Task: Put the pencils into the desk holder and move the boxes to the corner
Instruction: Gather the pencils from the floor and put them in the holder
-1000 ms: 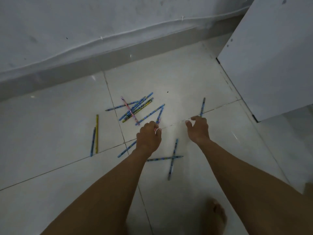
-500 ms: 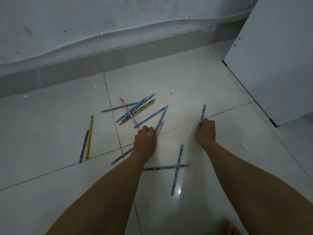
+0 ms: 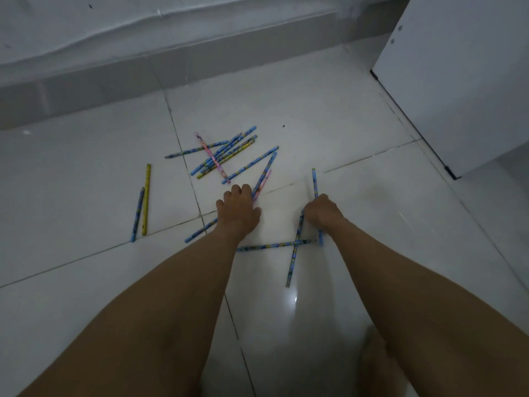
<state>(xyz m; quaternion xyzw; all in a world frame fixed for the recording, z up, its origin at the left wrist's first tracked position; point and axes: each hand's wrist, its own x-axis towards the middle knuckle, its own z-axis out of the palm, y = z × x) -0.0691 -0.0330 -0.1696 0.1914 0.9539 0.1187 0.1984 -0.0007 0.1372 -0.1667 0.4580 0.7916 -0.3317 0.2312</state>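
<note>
- Pencils (image 3: 223,156), slim and mostly blue-patterned, lie scattered on the glossy pale tiled floor (image 3: 86,282). A crossed heap sits ahead of the hands, a yellow pencil (image 3: 146,199) with a blue one just beside it lies well off to the left, and two crossed blue pencils (image 3: 274,245) lie between the forearms.
- The right hand (image 3: 322,212) is closed round a single blue pencil (image 3: 315,181), which sticks out of the fist above and below. Held near mid-shaft, it could probably swing or slide out during the lift if the grasp is slack.
- The left hand (image 3: 239,210) has its fingers curled down over the near ends of a blue and pink pair (image 3: 264,177). Whether it truly pinches them I cannot tell. If only one is caught, the other would likely roll off on the slick tile.
- Another blue pencil (image 3: 200,232) lies partly beneath the left wrist and could easily be knocked away.
- Neither the desk holder nor the boxes are in view, so the carry may be long. A bare foot (image 3: 375,365) stands near the strays.
</note>
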